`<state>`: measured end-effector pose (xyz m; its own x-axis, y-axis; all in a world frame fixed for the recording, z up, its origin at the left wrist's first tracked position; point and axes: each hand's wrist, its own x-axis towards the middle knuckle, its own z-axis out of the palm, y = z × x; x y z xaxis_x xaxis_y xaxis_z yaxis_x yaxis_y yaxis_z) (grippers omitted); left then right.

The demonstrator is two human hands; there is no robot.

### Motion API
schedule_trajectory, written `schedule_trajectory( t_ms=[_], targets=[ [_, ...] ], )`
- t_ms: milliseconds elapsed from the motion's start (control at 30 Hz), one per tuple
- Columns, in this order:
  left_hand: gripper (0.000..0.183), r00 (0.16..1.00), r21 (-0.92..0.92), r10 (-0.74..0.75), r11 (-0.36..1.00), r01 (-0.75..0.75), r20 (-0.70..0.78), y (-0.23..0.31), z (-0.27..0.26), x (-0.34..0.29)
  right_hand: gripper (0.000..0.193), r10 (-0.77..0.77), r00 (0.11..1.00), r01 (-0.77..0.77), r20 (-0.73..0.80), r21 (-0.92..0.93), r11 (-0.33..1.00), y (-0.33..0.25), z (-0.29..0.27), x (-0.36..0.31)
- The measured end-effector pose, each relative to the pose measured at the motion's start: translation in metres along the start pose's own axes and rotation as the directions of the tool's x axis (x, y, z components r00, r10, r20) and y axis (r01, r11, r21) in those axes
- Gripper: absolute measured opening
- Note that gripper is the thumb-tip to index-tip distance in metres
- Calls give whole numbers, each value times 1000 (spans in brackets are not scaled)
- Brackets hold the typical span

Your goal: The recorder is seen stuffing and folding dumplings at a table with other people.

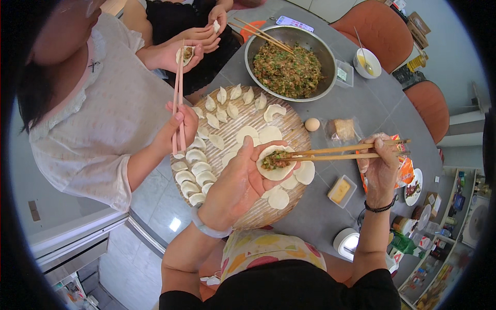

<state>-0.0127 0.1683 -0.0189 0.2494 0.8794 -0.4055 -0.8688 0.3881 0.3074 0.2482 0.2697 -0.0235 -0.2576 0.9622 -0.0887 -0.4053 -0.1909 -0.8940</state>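
Observation:
My left hand (236, 181) holds a round dumpling wrapper (277, 175) flat across palm and fingers, above a round bamboo tray (294, 121). A small heap of chopped filling (274, 160) sits in the wrapper's middle. Between the fingers of my right hand (381, 168) is a pair of wooden chopsticks (336, 149), their tips touching the filling. Flat wrappers (279, 199) lie on the tray beside my left hand. Folded dumplings (201, 168) stand in rows along the tray's left side, with more (232, 111) toward its far edge.
Beyond the tray is a metal bowl (330, 85) of filling with chopsticks in it. An egg (312, 124), a wrapped package (342, 129), a small plastic box (342, 191) and a white bowl (374, 71) share the table. At left, a person's hand (178, 126) holds pink chopsticks; another person sits beyond.

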Motion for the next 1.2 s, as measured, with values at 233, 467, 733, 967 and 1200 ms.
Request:
schedule_trajectory(
  t_ms=[233, 467, 733, 967, 1200],
  targets=[
    [56, 995, 10, 60, 998, -59, -74, -2, -7, 1, 18, -212, 946, 176, -245, -160, 971, 17, -6, 44],
    [45, 981, 92, 157, 985, -146, -118, -12, 3, -7, 16, -265, 956, 133, -125, -619, 774, 109, -2, 112],
    [55, 930, 474, 366, 812, -339, 39, -18, 14, -52, 21, 261, 960, -244, -101, -762, 600, 67, 9, 40],
    [49, 926, 570, 357, 739, -360, 121, -30, 23, -92, 45, 180, 916, -37, 360, -370, 928, 9, 115, -96],
    [46, 872, 785, 407, 431, -446, 272, -35, 17, -140, 28, -154, 926, 304, 346, -438, 846, 14, 142, -146]
  ],
)
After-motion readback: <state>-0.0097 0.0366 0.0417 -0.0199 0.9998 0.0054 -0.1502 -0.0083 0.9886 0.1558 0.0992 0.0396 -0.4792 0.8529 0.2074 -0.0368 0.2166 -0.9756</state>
